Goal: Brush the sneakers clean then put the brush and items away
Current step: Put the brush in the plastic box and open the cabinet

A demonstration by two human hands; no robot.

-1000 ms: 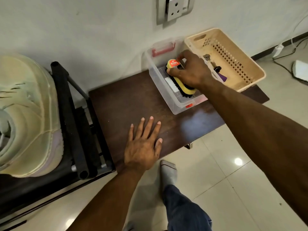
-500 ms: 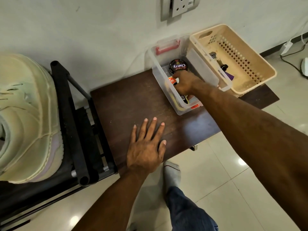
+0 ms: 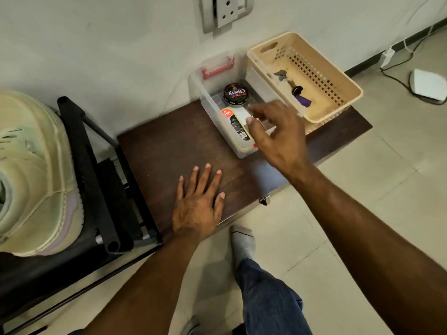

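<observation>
A home, most likely an entry or hallway corner. Shown by a pale tiled floor (image 3: 362, 213), a plain painted wall (image 3: 108, 44) with a socket plate (image 3: 226, 10), and a low dark wooden table (image 3: 169, 151) pushed against it. Beyond the right-hand fingers (image 3: 251, 122), a clear storage box (image 3: 208, 93) holding a shoe-polish tin (image 3: 235, 93), and past that a beige basket (image 3: 338, 81) with keys (image 3: 296, 89). Left of the left-hand fingers (image 3: 205, 175), a black shoe rack (image 3: 96, 177) carrying a pale sneaker (image 3: 33, 177). Socked foot (image 3: 243, 240) on the tiles, cable (image 3: 396, 78) along the skirting.
</observation>
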